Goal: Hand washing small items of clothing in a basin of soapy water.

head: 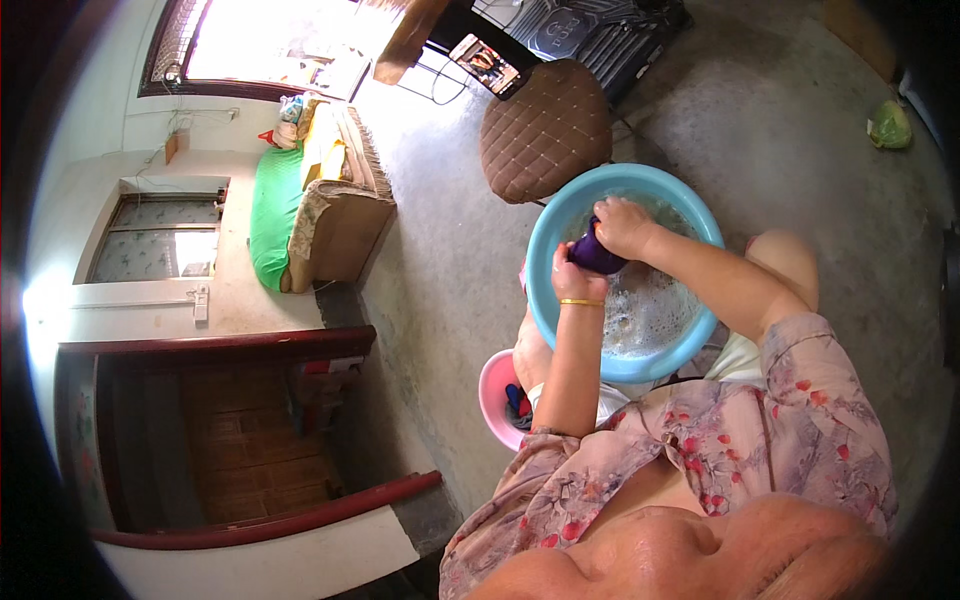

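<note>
A wet, dark purple cloth [596, 253] is bunched between my two hands over a light blue plastic basin [541, 300]. My left hand [576, 274], with a gold-coloured bracelet at the wrist, grips its lower left end. Around the upper right part my right hand [624, 227] is closed, knuckles up. A small orange patch shows beside the cloth near the right fingers. Foamy, greyish water [645, 311] lies in the basin below. What is under the foam cannot be made out.
Beyond the basin stands a brown quilted stool seat [551, 127], with a lit smartphone [487, 66] at its far edge. A pink tub [493, 390] with dark, blue and red cloth sits by my left leg. A green cabbage [889, 124] lies on the concrete floor [442, 247].
</note>
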Tool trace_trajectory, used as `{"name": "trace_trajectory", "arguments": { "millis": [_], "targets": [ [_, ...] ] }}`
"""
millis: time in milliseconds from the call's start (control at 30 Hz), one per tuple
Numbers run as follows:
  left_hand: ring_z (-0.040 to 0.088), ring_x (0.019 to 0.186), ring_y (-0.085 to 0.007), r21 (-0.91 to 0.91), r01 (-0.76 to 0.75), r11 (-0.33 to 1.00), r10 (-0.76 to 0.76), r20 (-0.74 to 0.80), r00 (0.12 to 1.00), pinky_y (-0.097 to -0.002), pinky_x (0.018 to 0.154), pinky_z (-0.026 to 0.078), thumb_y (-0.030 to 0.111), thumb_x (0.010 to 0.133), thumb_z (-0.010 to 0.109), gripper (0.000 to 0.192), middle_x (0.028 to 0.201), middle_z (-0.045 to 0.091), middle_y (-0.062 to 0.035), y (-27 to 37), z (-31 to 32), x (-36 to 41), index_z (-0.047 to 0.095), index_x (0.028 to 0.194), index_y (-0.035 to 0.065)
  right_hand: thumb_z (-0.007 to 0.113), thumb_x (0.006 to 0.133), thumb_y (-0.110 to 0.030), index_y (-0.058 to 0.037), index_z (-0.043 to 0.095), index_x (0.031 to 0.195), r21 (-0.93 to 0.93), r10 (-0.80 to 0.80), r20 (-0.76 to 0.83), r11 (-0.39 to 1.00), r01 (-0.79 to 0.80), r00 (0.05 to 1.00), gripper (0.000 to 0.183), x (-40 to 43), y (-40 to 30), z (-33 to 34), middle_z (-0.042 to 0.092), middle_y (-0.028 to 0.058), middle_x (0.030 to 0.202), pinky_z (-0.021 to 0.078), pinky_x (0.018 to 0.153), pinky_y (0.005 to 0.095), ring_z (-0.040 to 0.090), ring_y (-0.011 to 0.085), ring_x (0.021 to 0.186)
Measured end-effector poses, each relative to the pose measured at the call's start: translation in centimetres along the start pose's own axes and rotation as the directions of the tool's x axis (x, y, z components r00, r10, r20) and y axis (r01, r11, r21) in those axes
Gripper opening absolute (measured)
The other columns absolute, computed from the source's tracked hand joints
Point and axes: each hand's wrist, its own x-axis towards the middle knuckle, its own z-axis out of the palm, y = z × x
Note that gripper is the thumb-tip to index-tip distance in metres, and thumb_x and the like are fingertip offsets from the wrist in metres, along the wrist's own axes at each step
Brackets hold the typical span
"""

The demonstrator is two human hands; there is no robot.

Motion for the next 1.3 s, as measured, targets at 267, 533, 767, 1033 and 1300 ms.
{"name": "trace_trajectory", "arguments": {
  "millis": [267, 533, 767, 1033, 1300],
  "targets": [
    [0.011, 0.133, -0.0310, 0.261, 0.026, 0.965, 0.014, -0.148, 0.989, -0.0599, 0.100, 0.003, 0.033, 0.085, 0.040, 0.051, 0.142, 0.023, -0.0074, 1.3, 1.5, -1.8, 0.030, 0.131, 0.0113, 0.051, 0.074, -0.016, 0.0005, 0.056, 0.098, -0.284, 0.122, 0.149, 0.956, -0.076, 0.981, 0.029, -1.4, 2.0, 1.0, 0.046, 0.0213, 0.113, 0.0387, 0.092, 0.0425, 0.045, 0.0332, 0.108],
    [0.022, 0.129, -0.0333, 0.180, 0.270, 0.946, -0.243, -0.160, 0.957, -0.0645, 0.097, 0.014, 0.039, 0.084, 0.039, 0.056, 0.140, 0.024, -0.0104, 0.8, 1.1, -1.2, 0.029, 0.133, 0.0127, 0.053, 0.068, -0.016, 0.0028, 0.057, 0.086, 0.216, -0.241, -0.011, 0.947, 0.238, 0.970, 0.026, 0.9, 2.1, 2.0, 0.057, 0.0230, 0.089, 0.0439, 0.081, 0.0397, 0.054, 0.0370, 0.087],
    [0.052, 0.101, -0.0309, -0.077, 0.192, 0.978, -0.160, 0.311, 0.937, -0.0460, 0.089, 0.042, 0.036, 0.086, 0.030, 0.044, 0.110, 0.053, -0.0150, 2.3, -0.9, 0.0, 0.050, 0.109, 0.0044, 0.054, 0.068, -0.018, -0.0008, 0.054, 0.079, 0.609, -0.257, 0.037, 0.772, 0.182, 0.966, 0.021, -1.6, -4.6, -3.0, 0.057, 0.0190, 0.085, 0.0435, 0.078, 0.0406, 0.054, 0.0360, 0.084],
    [0.051, 0.105, -0.0309, -0.150, 0.243, 0.958, -0.182, 0.336, 0.924, -0.0450, 0.093, 0.040, 0.029, 0.088, 0.031, 0.037, 0.112, 0.054, -0.0137, 0.4, 2.7, -2.0, 0.052, 0.110, 0.0061, 0.046, 0.075, -0.017, -0.0086, 0.047, 0.104, 0.256, -0.244, -0.326, 0.907, 0.334, 0.913, 0.030, -0.9, -2.0, 1.0, 0.056, 0.0163, 0.095, 0.0378, 0.084, 0.0443, 0.051, 0.0341, 0.090],
    [0.048, 0.111, -0.0318, 0.036, 0.051, 0.998, -0.058, 0.226, 0.972, -0.0451, 0.095, 0.039, 0.026, 0.090, 0.028, 0.040, 0.120, 0.049, -0.0151, 1.3, -0.1, -0.1, 0.048, 0.116, 0.0028, 0.050, 0.071, -0.008, -0.0124, 0.042, 0.119, 0.262, -0.318, -0.223, 0.891, 0.371, 0.922, 0.049, -1.5, -3.1, -0.7, 0.047, 0.0168, 0.113, 0.0352, 0.090, 0.0459, 0.044, 0.0365, 0.104]
  ]
}}
